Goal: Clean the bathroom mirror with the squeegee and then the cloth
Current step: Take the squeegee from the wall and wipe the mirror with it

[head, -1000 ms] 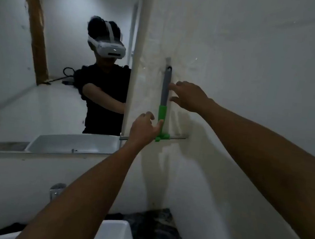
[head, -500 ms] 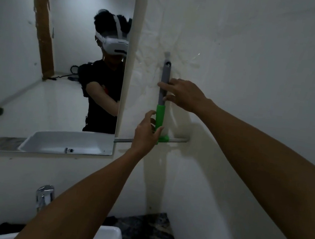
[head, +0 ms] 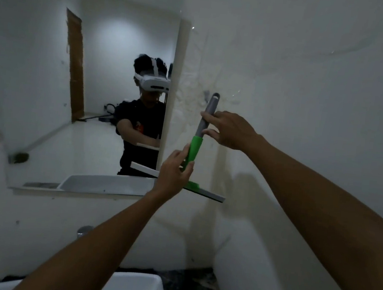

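Observation:
The squeegee point(head: 196, 146) has a grey upper handle, a green lower grip and a pale blade across its bottom end. It is off the wall, tilted with its top leaning right, just right of the mirror point(head: 92, 92). My right hand point(head: 228, 130) grips the grey part of the handle. My left hand point(head: 175, 172) holds the green grip just above the blade. The blade's left end overlaps the mirror's lower right corner. No cloth is in view.
A small hook point(head: 206, 94) sits on the white wall beside the handle's top. A white sink point(head: 137, 288) lies below, with a chrome tap point(head: 84, 230) behind it and dark marbled counter point(head: 194, 289) to its right. The mirror reflects a person wearing a headset.
The squeegee hung upright on the wall hook a second ago. Both hands closed on it and lifted it off, and it is now tilted away from the wall. My view has shifted up and left.

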